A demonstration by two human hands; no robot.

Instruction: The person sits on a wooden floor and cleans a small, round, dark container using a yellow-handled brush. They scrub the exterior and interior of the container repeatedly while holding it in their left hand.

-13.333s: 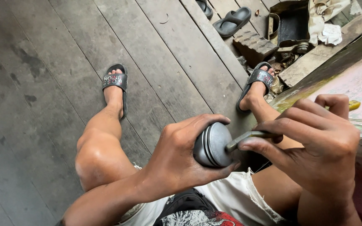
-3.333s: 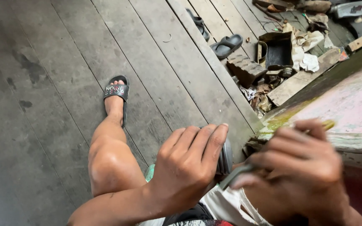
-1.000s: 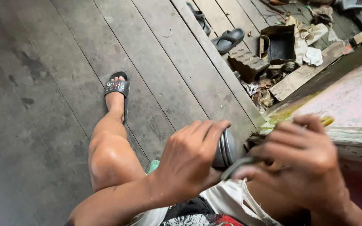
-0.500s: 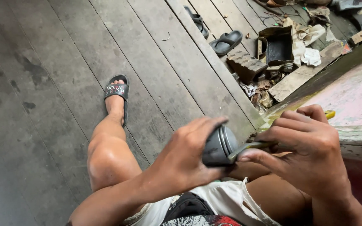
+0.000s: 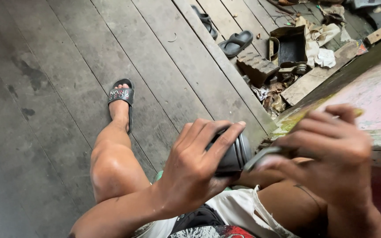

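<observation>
The left hand (image 5: pixel 190 169) wraps its fingers around a dark ribbed cylinder (image 5: pixel 233 152) above the lap; the blurred right hand (image 5: pixel 331 152), just beside it, pinches a grey strip (image 5: pixel 263 155) touching the cylinder's end.

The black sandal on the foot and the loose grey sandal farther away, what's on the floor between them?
Only bare wooden floor planks lie between the worn sandal and the loose sandal, as the head view shows.

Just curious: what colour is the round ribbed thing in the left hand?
Dark grey to black ribbed round part, seen best in the head view.
</observation>
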